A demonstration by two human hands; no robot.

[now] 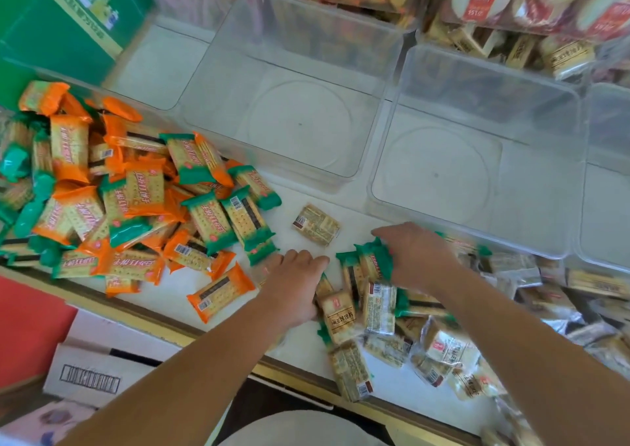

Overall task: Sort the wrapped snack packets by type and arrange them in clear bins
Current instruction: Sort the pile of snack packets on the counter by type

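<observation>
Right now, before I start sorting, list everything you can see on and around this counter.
orange-ended packets: many, orange, heap at counter's left
green-ended packets: many, green, mixed into that heap; a few at the right pile
beige packets: many, beige, pile at right; one alone mid-counter
clear bins: two full in view, transparent, empty, behind the packets
back bins: several, clear, stocked, top edge
green carton: one, green, upper left
cardboard box: one, white, below counter at left
left hand: fingers curled, on the counter; hold unclear
right hand: grips green-ended packets by the beige pile
</observation>
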